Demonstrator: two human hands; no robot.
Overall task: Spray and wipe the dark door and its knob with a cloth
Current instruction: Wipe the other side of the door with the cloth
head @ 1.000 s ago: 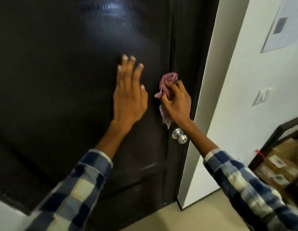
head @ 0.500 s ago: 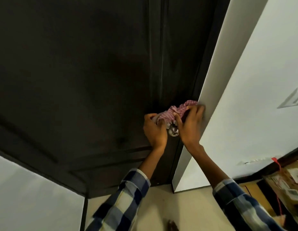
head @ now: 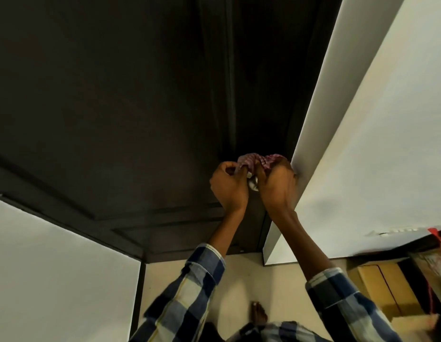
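knob [head: 252, 185] on dark door [head: 140, 107] nr latch edge, mostly hidden, only a metal glint shows | cloth [head: 257, 162] draped over it, prob. to rub all round | L hand [head: 229, 186] + R hand [head: 276, 186]: fingers curled, pinching cloth ends each side, likely to pull it taut | wall [head: 362, 144] just beside R hand

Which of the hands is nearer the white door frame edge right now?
Right. The right hand is right up against the white door frame edge, gripping the pink checked cloth. The left hand sits further left, beyond the silver round knob.
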